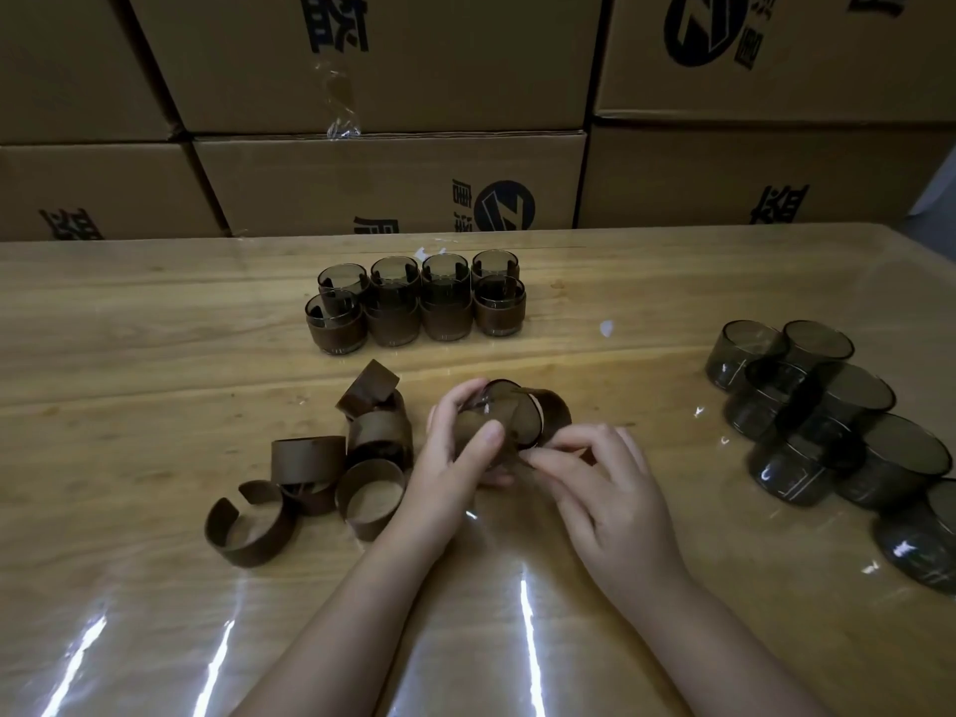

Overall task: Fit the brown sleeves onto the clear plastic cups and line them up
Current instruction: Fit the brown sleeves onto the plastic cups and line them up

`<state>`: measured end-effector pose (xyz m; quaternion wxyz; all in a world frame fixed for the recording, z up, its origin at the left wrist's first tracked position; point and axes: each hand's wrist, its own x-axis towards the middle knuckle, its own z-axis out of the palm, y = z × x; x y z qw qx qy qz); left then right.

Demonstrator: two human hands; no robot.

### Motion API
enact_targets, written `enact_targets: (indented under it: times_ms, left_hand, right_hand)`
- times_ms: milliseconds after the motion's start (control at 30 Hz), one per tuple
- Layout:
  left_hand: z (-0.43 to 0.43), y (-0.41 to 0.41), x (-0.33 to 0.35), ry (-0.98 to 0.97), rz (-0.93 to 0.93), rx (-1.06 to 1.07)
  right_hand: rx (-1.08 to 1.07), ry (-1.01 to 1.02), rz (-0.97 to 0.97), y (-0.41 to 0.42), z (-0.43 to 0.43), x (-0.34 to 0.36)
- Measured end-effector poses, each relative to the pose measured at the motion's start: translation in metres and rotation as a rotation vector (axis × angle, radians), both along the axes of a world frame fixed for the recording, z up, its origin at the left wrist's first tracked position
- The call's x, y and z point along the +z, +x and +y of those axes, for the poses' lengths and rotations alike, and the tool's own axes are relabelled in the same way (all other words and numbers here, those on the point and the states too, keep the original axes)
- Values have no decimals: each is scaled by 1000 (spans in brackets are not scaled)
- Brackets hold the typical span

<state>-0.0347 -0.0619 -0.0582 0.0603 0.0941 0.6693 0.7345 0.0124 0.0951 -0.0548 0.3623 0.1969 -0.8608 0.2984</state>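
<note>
Hands (527, 458) between loose sleeves (331, 468), bare cups (827, 411).

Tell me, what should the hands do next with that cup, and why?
Probably slide the brown sleeve further along the cup. The left hand grips the cup on its side, the right hand pinches the sleeve's edge, and the sleeve only sits at one end.

loose sleeves (331, 468) left, bare cups (827, 416) right

Cardboard boxes (393, 183) stacked far behind table: black printed Chinese chars, cut off/partly hidden, can't read. Round black logo (504, 207) w/ slanted "Z"-like mark, again top right (706, 25).
</note>
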Motion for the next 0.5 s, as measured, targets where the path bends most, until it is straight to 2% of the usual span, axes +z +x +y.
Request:
enact_targets:
  times_ms: [200,267,367,433,500]
  left_hand:
    - [1,2,2,-38,54,-9]
    - [1,3,3,-28,53,-12]
    - [1,4,4,-37,69,-24]
    - [2,6,4,-59,93,-37]
    - [2,7,3,-80,114,-57]
  right_hand:
    - [-9,55,56,0,-2,-1]
    - [25,-17,69,0,-2,-2]
    - [50,-233,68,1,-1,-1]
    - [54,-387,-61,-1,0,0]
    - [104,-551,-318,-3,-2,3]
